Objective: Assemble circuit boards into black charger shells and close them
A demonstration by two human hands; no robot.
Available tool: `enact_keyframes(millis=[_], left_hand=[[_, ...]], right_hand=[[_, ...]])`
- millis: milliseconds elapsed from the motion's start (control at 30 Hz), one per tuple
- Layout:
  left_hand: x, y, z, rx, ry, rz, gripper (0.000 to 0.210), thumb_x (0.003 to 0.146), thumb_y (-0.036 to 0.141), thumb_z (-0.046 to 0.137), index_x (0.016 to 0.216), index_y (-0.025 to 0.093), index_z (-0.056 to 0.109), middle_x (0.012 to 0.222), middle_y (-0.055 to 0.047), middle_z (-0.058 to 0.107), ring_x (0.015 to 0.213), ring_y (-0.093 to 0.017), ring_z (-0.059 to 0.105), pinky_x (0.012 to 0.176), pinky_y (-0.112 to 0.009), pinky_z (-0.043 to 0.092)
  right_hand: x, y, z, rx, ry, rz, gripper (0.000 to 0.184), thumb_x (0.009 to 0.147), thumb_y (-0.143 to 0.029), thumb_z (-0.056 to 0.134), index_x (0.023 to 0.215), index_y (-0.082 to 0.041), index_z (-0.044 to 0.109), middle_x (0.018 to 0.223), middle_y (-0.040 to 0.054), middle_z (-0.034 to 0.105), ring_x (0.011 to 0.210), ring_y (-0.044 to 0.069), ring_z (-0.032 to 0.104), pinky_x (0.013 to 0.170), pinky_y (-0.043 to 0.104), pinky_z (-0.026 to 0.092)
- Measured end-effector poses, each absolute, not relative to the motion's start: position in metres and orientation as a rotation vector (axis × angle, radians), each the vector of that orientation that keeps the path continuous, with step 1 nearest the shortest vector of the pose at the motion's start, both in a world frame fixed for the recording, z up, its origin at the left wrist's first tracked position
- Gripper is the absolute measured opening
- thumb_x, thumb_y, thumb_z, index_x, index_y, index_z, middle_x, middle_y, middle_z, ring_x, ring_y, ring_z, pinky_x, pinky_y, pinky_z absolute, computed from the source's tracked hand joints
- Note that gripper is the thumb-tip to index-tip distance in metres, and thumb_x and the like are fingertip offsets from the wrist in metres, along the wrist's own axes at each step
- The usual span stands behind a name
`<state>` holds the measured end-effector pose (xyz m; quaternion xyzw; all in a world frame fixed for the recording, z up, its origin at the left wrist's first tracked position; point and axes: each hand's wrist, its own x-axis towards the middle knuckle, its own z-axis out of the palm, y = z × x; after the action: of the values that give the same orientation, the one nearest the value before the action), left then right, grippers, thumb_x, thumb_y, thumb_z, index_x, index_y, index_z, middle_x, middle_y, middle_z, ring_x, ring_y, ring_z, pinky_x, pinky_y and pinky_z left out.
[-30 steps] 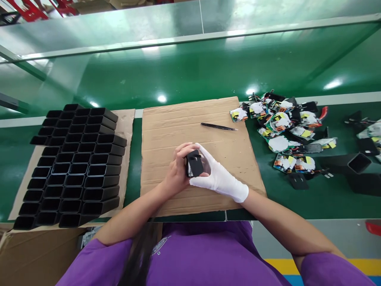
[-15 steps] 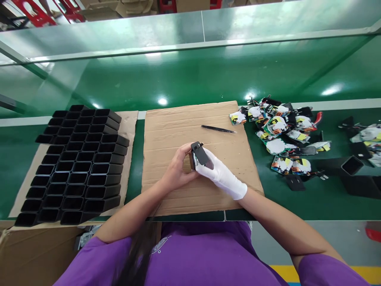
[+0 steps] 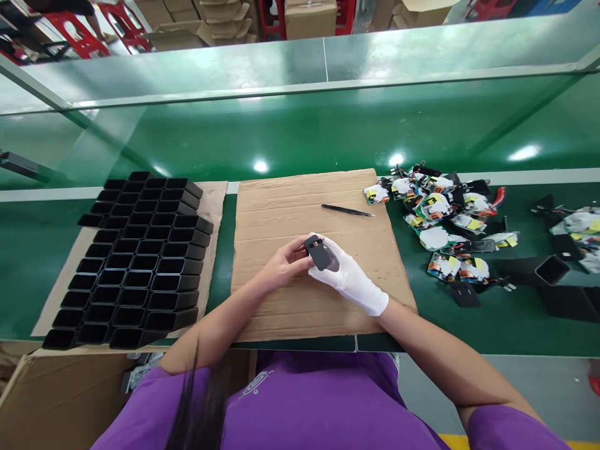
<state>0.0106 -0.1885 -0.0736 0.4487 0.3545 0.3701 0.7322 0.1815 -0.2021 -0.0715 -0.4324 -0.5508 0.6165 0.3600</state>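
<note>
Many open black sleeves [image 3: 154,273] stand rowed, interiors dark; left hand [image 3: 284,265] and gloved right hand [image 3: 344,275] grip black case [image 3: 319,254].

Place: an electronics assembly workshop or factory floor
Cardboard mat [image 3: 281,206]: flat on a long green worktop [image 3: 469,328]
Black housings [image 3: 137,262]: dozens, hollow, in tight rows to the left of the cardboard mat
Circuit boards [image 3: 434,206]: heaped to the right of the cardboard mat
Right hand [image 3: 342,272]: in a white work glove [image 3: 364,292], over the cardboard mat
Cartons [image 3: 309,20]: well beyond the cardboard mat, near red plastic stools [image 3: 345,17]
</note>
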Motion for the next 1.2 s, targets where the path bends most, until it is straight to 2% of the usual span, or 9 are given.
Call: enact_keyframes(millis=[100, 267, 400, 633, 733, 833, 1000, 1200], left_hand=[[0.012, -0.191, -0.074, 0.95, 0.776, 0.829, 0.053, 0.078, 0.042, 0.078, 0.125, 0.021, 0.067, 0.113, -0.011, 0.074, 0.102, -0.025, 0.071, 0.081, -0.028, 0.057], [0.014, -0.198, -0.076, 0.978, 0.783, 0.894, 0.048, 0.083, 0.04, 0.074, 0.126, 0.023, 0.067, 0.117, -0.01, 0.072, 0.107, -0.024, 0.069, 0.087, -0.027, 0.056], [0.017, -0.2, -0.075, 1.055, 0.814, 0.979, 0.044, 0.083, 0.041, 0.074, 0.122, 0.022, 0.069, 0.122, -0.01, 0.07, 0.109, -0.024, 0.068, 0.091, -0.029, 0.054], [0.016, -0.196, -0.082, 1.082, 0.788, 0.894, 0.06, 0.089, 0.051, 0.064, 0.141, 0.022, 0.055, 0.123, -0.012, 0.07, 0.113, -0.026, 0.067, 0.097, -0.034, 0.053], [0.011, -0.195, -0.084, 1.133, 0.773, 0.908, 0.055, 0.089, 0.046, 0.066, 0.139, 0.024, 0.057, 0.135, -0.011, 0.064, 0.12, -0.026, 0.063, 0.102, -0.034, 0.051], [0.009, -0.194, -0.084, 1.164, 0.761, 0.914, 0.051, 0.087, 0.041, 0.069, 0.136, 0.026, 0.06, 0.142, -0.009, 0.059, 0.125, -0.026, 0.06, 0.103, -0.032, 0.05], [0.014, -0.198, -0.079, 1.126, 0.785, 0.997, 0.043, 0.088, 0.038, 0.069, 0.129, 0.027, 0.065, 0.134, -0.007, 0.064, 0.118, -0.022, 0.064, 0.099, -0.029, 0.051], [0.022, -0.203, -0.078, 1.037, 0.873, 1.049, 0.042, 0.083, 0.039, 0.074, 0.121, 0.022, 0.069, 0.124, -0.009, 0.069, 0.116, -0.024, 0.064, 0.101, -0.032, 0.051]], right_hand=[[0.182, -0.202, -0.071, -1.158, -1.488, 1.512, 0.065, 0.077, -0.045, 0.069, 0.135, -0.021, 0.052, 0.115, 0.0066, 0.069, 0.103, 0.024, 0.067, 0.095, 0.04, 0.054], [0.185, -0.203, -0.068, -1.185, -1.552, 1.467, 0.058, 0.082, -0.045, 0.065, 0.134, -0.022, 0.055, 0.114, 0.0059, 0.069, 0.098, 0.023, 0.068, 0.086, 0.037, 0.058], [0.186, -0.204, -0.067, -1.207, -1.588, 1.423, 0.062, 0.084, -0.045, 0.063, 0.14, -0.019, 0.052, 0.118, 0.0088, 0.068, 0.094, 0.024, 0.069, 0.081, 0.038, 0.059], [0.185, -0.202, -0.068, -1.222, -1.603, 1.388, 0.065, 0.085, -0.044, 0.063, 0.143, -0.02, 0.05, 0.119, 0.0084, 0.069, 0.101, 0.025, 0.068, 0.088, 0.039, 0.059], [0.185, -0.202, -0.07, -1.221, -1.608, 1.402, 0.067, 0.085, -0.044, 0.062, 0.145, -0.019, 0.048, 0.117, 0.0091, 0.069, 0.095, 0.024, 0.069, 0.087, 0.04, 0.059], [0.186, -0.202, -0.071, -1.19, -1.618, 1.422, 0.067, 0.086, -0.044, 0.061, 0.146, -0.018, 0.046, 0.12, 0.0109, 0.068, 0.1, 0.026, 0.068, 0.09, 0.042, 0.058], [0.187, -0.203, -0.073, -1.179, -1.616, 1.419, 0.068, 0.088, -0.042, 0.059, 0.15, -0.018, 0.041, 0.131, 0.0127, 0.063, 0.108, 0.027, 0.066, 0.094, 0.042, 0.056], [0.183, -0.205, -0.072, -1.21, -1.606, 1.376, 0.065, 0.088, -0.039, 0.06, 0.147, -0.019, 0.045, 0.115, 0.0105, 0.069, 0.097, 0.025, 0.069, 0.087, 0.041, 0.058]])
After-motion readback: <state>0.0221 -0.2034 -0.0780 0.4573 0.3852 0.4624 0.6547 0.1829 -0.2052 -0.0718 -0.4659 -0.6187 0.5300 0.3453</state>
